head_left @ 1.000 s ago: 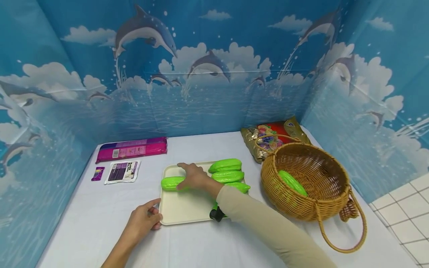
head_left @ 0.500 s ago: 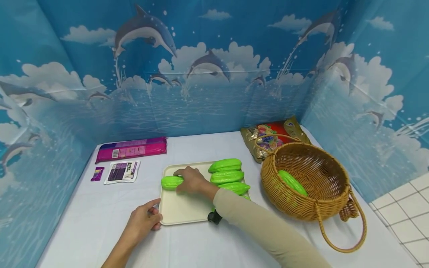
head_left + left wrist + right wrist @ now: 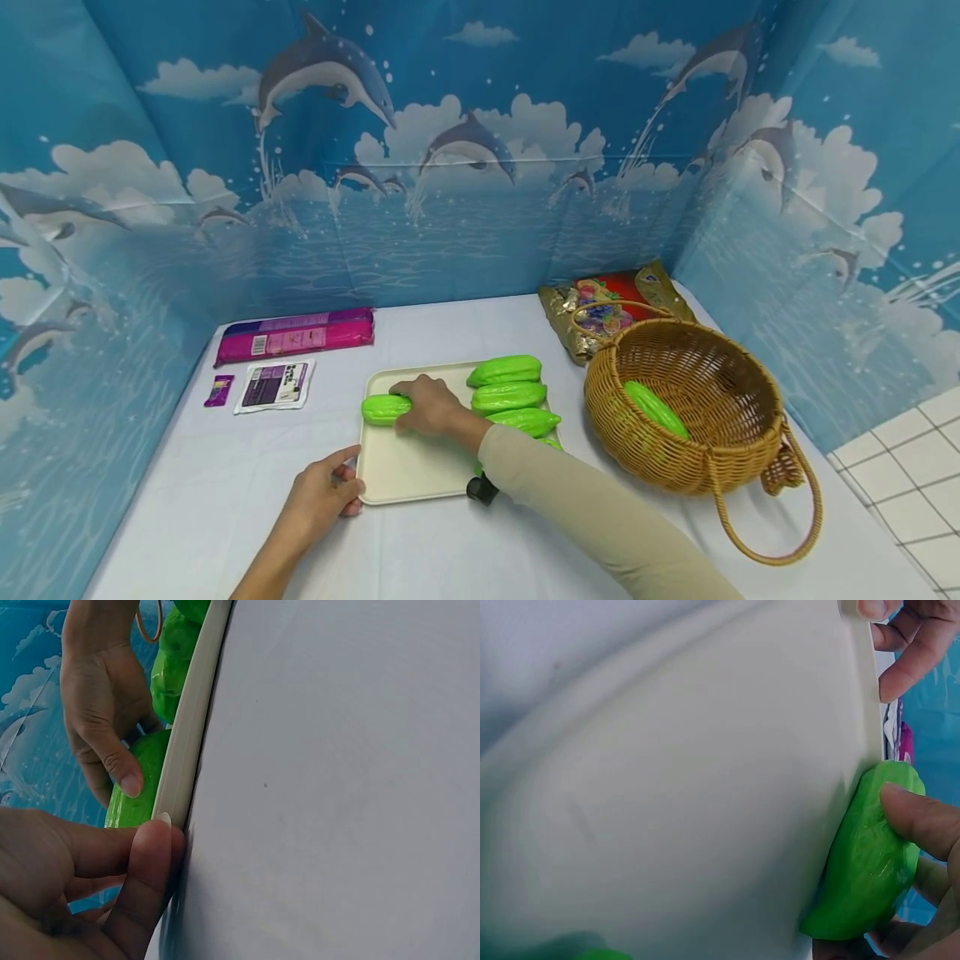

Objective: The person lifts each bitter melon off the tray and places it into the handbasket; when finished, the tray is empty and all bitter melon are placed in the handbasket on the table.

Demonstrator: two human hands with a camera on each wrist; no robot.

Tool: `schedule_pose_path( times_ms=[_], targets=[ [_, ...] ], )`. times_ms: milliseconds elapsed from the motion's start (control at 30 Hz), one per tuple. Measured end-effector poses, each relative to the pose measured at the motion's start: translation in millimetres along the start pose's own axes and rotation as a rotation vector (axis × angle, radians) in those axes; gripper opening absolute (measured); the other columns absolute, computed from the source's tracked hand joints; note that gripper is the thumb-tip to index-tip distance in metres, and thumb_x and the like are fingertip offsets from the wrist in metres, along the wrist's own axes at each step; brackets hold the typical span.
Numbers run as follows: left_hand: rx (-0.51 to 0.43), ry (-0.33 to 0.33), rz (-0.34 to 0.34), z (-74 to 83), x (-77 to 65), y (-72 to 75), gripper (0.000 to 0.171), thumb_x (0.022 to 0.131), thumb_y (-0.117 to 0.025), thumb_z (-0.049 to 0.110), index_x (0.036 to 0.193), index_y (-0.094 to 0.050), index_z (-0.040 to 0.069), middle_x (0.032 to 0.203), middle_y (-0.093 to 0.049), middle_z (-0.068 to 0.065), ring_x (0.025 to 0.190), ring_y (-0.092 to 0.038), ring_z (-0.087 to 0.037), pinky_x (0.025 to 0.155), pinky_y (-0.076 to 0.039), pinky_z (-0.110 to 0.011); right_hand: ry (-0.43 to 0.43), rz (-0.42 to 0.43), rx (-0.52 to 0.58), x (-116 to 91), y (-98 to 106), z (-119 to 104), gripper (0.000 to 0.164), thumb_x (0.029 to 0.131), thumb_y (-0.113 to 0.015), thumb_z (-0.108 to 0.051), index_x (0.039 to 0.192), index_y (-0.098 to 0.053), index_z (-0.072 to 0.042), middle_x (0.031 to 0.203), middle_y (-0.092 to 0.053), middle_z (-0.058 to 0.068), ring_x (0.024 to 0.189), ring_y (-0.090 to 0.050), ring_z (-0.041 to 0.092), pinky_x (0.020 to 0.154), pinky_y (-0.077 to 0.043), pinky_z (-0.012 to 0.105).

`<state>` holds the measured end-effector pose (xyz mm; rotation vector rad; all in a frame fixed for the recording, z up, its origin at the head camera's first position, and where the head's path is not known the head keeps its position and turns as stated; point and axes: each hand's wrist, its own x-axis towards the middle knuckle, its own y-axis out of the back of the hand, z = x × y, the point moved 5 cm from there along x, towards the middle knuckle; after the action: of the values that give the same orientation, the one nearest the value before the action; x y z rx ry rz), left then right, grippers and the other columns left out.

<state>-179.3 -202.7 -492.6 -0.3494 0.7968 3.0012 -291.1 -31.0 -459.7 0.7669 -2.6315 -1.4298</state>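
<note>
My right hand [image 3: 429, 406] grips a bright green, ridged bitter melon [image 3: 384, 409] at the left side of a cream tray [image 3: 420, 479]. In the right wrist view the thumb presses one side of this bitter melon [image 3: 874, 862] and fingers curl beneath the other. My left hand [image 3: 321, 492] pinches the tray's near left corner. The left wrist view has its thumb and forefinger on the tray rim [image 3: 191, 712]. Several more bitter melons [image 3: 510, 395] lie in a column along the tray's right side, the nearest partly hidden by my right sleeve.
A wicker basket [image 3: 607, 417] stands right of the tray, holding one green melon [image 3: 655, 408], its handle lying toward the front. Behind it rests a gold and red packet [image 3: 652, 287]. At the back left lie a pink packet [image 3: 300, 335], a white-purple pouch [image 3: 275, 385] and a small purple sachet [image 3: 219, 390].
My right hand's spread fingers have closed around the left bitter melon, with the hand drawn slightly right along it. My left hand stays at the tray corner.
</note>
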Motion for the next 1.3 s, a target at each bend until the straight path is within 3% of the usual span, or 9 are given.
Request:
schedule_pose_path(
  times_ms=[267, 633, 800, 1000, 1300],
  targets=[
    [0.011, 0.012, 0.008, 0.0, 0.0, -0.4, 0.058, 0.087, -0.067, -0.004, 0.144, -0.053, -0.004, 0.101, -0.059, -0.010, 0.066, -0.065, -0.016, 0.060, -0.058, -0.028, 0.003, 0.003, 0.068, -1.2, 8.6, -3.4, 0.062, 0.087, -0.081, -0.031, 0.144, -0.059, -0.020, 0.134, -0.064, 0.002, 0.113, -0.060, 0.015, 0.097, -0.050, 0.034],
    [0.027, 0.009, 0.016, 0.6, -0.7, 0.6, 0.058, 0.087, -0.067, -0.005, 0.143, -0.054, -0.004, 0.101, -0.059, -0.010, 0.066, -0.065, -0.015, 0.059, -0.058, -0.027, 0.003, -0.003, 0.171, -23.9, 37.0, -8.6, 0.065, 0.086, -0.081, -0.038, 0.144, -0.059, -0.020, 0.128, -0.066, 0.004, 0.106, -0.062, 0.016, 0.088, -0.053, 0.034],
    [0.018, 0.009, 0.015, -0.7, -1.5, 1.3, 0.057, 0.087, -0.067, -0.005, 0.143, -0.054, -0.004, 0.101, -0.059, -0.011, 0.066, -0.066, -0.015, 0.060, -0.058, -0.027, 0.013, -0.009, 0.230, -41.4, 52.7, -10.8, 0.066, 0.086, -0.079, -0.041, 0.145, -0.058, -0.020, 0.129, -0.066, 0.004, 0.107, -0.062, 0.016, 0.088, -0.054, 0.035],
    [0.035, 0.019, 0.021, -2.3, -0.6, 1.4, 0.057, 0.088, -0.067, -0.004, 0.143, -0.054, -0.003, 0.101, -0.059, -0.010, 0.066, -0.066, -0.015, 0.060, -0.059, -0.027, 0.068, 0.005, 0.310, -69.5, 75.3, -11.6, 0.064, 0.088, -0.077, -0.043, 0.144, -0.059, -0.019, 0.119, -0.066, -0.001, 0.096, -0.063, 0.017, 0.078, -0.056, 0.034],
    [0.043, 0.019, 0.008, -1.6, -1.1, 0.6, 0.059, 0.087, -0.067, -0.003, 0.145, -0.053, -0.003, 0.101, -0.059, -0.010, 0.068, -0.066, -0.016, 0.061, -0.059, -0.027, 0.114, 0.033, 0.358, -115.0, 115.4, 6.1, 0.060, 0.090, -0.073, -0.043, 0.143, -0.060, -0.018, 0.109, -0.067, -0.001, 0.093, -0.063, 0.020, 0.076, -0.054, 0.035]
  ],
)
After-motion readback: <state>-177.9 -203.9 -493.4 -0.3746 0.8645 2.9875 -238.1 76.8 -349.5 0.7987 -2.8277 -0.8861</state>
